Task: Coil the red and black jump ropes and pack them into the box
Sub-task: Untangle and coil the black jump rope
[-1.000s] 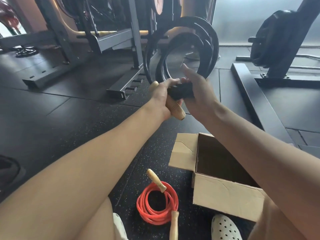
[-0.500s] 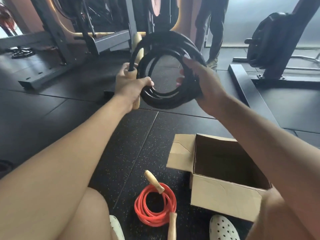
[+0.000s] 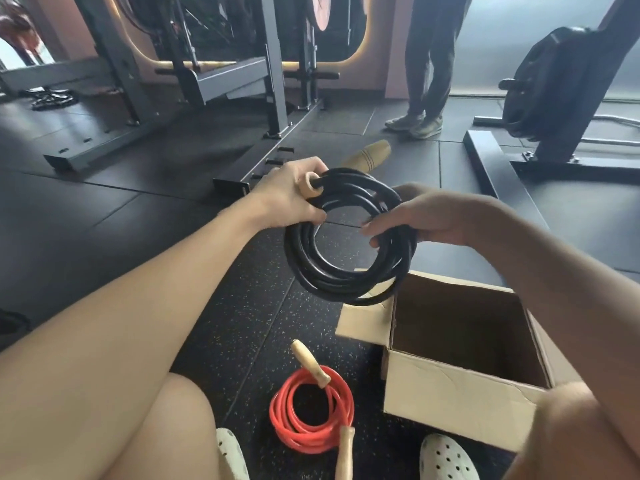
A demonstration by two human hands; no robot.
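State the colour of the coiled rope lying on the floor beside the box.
The rope is red; the head view shows it best.

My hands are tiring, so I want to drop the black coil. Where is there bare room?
Bare speckled floor lies between the box, the red rope and your left forearm. The box shows nothing inside. Crowded: by the shoes, the red rope fills the floor beside the box.
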